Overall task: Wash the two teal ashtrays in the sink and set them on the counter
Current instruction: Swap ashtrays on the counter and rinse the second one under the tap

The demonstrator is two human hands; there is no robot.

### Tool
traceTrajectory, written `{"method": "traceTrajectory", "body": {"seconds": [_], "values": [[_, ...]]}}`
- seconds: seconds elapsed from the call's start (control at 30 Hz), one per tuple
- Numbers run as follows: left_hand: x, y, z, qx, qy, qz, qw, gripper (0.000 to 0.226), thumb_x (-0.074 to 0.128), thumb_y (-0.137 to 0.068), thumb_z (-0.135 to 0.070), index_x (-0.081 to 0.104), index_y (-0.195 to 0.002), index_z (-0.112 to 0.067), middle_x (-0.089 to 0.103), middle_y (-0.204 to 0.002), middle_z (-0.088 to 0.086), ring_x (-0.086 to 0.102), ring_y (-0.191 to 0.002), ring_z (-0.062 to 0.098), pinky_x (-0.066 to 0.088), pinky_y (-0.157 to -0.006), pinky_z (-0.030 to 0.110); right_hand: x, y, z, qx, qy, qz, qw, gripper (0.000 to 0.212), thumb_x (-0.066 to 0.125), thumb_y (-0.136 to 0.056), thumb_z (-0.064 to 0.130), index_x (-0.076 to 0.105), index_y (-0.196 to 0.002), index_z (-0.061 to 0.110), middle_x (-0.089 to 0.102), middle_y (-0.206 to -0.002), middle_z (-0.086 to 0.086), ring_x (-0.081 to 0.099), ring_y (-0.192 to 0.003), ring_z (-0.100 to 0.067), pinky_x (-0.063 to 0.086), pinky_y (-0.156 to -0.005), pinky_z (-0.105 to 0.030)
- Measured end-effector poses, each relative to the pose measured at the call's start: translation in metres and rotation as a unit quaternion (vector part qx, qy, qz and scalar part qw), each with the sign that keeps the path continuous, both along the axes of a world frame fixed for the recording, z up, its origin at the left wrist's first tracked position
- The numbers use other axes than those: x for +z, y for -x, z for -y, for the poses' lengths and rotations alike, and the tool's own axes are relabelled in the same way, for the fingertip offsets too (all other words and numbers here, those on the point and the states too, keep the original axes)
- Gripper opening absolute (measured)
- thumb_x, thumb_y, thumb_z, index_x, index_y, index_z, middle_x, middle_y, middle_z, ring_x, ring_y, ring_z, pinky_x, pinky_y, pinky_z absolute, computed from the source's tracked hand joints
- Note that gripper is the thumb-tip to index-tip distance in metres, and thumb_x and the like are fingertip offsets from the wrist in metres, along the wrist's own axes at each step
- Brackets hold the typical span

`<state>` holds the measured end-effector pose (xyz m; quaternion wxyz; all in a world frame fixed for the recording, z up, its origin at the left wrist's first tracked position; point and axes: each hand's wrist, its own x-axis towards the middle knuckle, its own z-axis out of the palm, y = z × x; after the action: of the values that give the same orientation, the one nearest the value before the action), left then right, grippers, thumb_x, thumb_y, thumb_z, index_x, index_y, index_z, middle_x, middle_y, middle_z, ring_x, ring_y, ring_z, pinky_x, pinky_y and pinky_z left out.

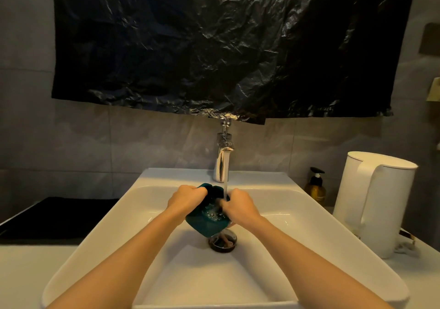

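The sink point(202, 282) fills the near view, and the person's two bare forearms reach over its near rim toward the middle of the basin. On the left the white table point(23, 273) carries a flat black slab point(54, 215), well away from the work.

The left hand point(188, 198) grips the far-left rim of the teal ashtray point(204, 224), its fingers curled tight round the edge. The ashtray is held above the basin, tilted with its lower corner over the drain point(222, 242), and water pools in its bowl. Only one ashtray can be made out, and the second is not in view. The stream from the tap point(222, 161) falls onto the right side of the bowl. There the right hand point(240, 207) curls its fingers over the rim and into the hollow; the thumb is hidden.

The step in hand looks like rubbing the bowl clean under the water. It would go best with the left hand holding firm while the right fingers work round the hollow and its notches. The tilt should be kept so dirty water runs straight to the drain. The wet glaze will likely be slippery, and a drop could chip it.

To the right stand a brown soap bottle point(315, 187) and a white kettle point(373, 201).
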<state>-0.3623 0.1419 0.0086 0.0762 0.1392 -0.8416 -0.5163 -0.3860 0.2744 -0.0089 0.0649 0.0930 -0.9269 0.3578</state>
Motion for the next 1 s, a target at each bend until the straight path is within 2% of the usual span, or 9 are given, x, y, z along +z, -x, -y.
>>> {"method": "traceTrajectory", "body": {"seconds": [0.07, 0.17, 0.33, 0.47, 0.57, 0.77, 0.87, 0.97, 1.0], "values": [[0.002, 0.0, 0.0, 0.002, 0.002, 0.012, 1.0, 0.021, 0.054, -0.086, -0.033, 0.063, -0.093, -0.015, 0.067, -0.096, 0.01, 0.062, -0.092, 0.025, 0.049, -0.08, 0.032, 0.002, 0.0, 0.0, 0.035, -0.002, 0.036, 0.999, 0.023, 0.045, -0.098, 0.014, 0.06, -0.112, 0.005, 0.065, -0.109, -0.014, 0.063, -0.094, -0.026, 0.054, -0.079, -0.035], [0.006, -0.002, 0.001, 0.003, 0.001, 0.016, 1.0, 0.025, 0.06, -0.084, -0.037, 0.061, -0.095, -0.014, 0.066, -0.095, 0.008, 0.061, -0.091, 0.023, 0.049, -0.079, 0.032, 0.006, -0.006, -0.002, 0.101, 0.09, 0.158, 0.978, 0.035, 0.035, -0.097, 0.0, 0.041, -0.128, 0.012, 0.055, -0.125, -0.015, 0.062, -0.106, -0.033, 0.059, -0.064, -0.035], [0.009, -0.007, -0.007, -0.082, -0.181, -0.013, 0.98, 0.031, 0.062, -0.085, -0.022, 0.052, -0.114, -0.016, 0.059, -0.098, 0.008, 0.058, -0.084, 0.02, 0.054, -0.062, 0.03, 0.006, -0.006, -0.003, 0.049, 0.287, 0.203, 0.935, 0.028, 0.057, -0.094, 0.017, 0.046, -0.12, 0.016, 0.057, -0.12, -0.01, 0.066, -0.096, -0.036, 0.059, -0.059, -0.05], [0.004, -0.002, -0.006, -0.066, -0.125, -0.093, 0.986, 0.036, 0.057, -0.089, -0.026, 0.05, -0.124, -0.029, 0.056, -0.113, 0.004, 0.057, -0.097, 0.022, 0.057, -0.071, 0.034, 0.012, -0.004, -0.01, 0.104, 0.346, 0.282, 0.889, 0.019, 0.052, -0.097, 0.008, 0.054, -0.114, 0.014, 0.064, -0.11, -0.012, 0.066, -0.096, -0.033, 0.059, -0.068, -0.046], [0.003, -0.004, 0.001, -0.038, -0.113, -0.091, 0.989, 0.028, 0.056, -0.087, -0.032, 0.062, -0.114, -0.028, 0.062, -0.109, 0.005, 0.058, -0.1, 0.026, 0.057, -0.081, 0.043, 0.014, -0.003, -0.011, 0.125, 0.355, 0.384, 0.843, 0.041, 0.04, -0.094, -0.012, 0.045, -0.127, 0.012, 0.054, -0.129, -0.019, 0.056, -0.116, -0.038, 0.055, -0.087, -0.049], [0.004, -0.008, -0.001, -0.068, -0.095, -0.061, 0.991, 0.018, 0.055, -0.088, -0.031, 0.063, -0.102, -0.024, 0.062, -0.094, 0.006, 0.059, -0.095, 0.027, 0.058, -0.076, 0.041, 0.004, 0.001, -0.007, 0.01, 0.161, 0.172, 0.972, 0.005, 0.054, -0.094, 0.003, 0.058, -0.096, 0.005, 0.066, -0.102, -0.018, 0.069, -0.086, -0.033, 0.06, -0.066, -0.037], [0.004, -0.009, -0.002, -0.081, -0.073, -0.048, 0.993, 0.01, 0.052, -0.088, -0.03, 0.061, -0.087, -0.025, 0.06, -0.085, 0.005, 0.059, -0.088, 0.026, 0.057, -0.071, 0.037, 0.004, 0.006, -0.015, -0.01, 0.031, 0.086, 0.996, 0.026, 0.061, -0.092, 0.018, 0.054, -0.069, 0.009, 0.061, -0.082, -0.015, 0.063, -0.066, -0.023, 0.055, -0.058, -0.029], [0.005, -0.009, -0.001, -0.074, -0.071, -0.042, 0.994, 0.014, 0.052, -0.087, -0.029, 0.058, -0.076, -0.025, 0.059, -0.083, 0.006, 0.058, -0.085, 0.025, 0.054, -0.07, 0.034, 0.008, 0.0, -0.016, 0.063, 0.043, 0.137, 0.988, 0.007, 0.058, -0.092, 0.003, 0.06, -0.095, 0.008, 0.063, -0.093, -0.01, 0.062, -0.071, -0.016, 0.055, -0.058, -0.025], [0.005, -0.009, 0.0, -0.071, -0.072, -0.041, 0.994, 0.016, 0.051, -0.087, -0.029, 0.056, -0.072, -0.024, 0.059, -0.083, 0.006, 0.057, -0.084, 0.024, 0.053, -0.07, 0.033, 0.009, 0.0, -0.017, 0.084, 0.064, 0.159, 0.982, 0.018, 0.055, -0.091, -0.003, 0.058, -0.105, 0.009, 0.063, -0.095, -0.007, 0.064, -0.075, -0.017, 0.057, -0.057, -0.025]]}}
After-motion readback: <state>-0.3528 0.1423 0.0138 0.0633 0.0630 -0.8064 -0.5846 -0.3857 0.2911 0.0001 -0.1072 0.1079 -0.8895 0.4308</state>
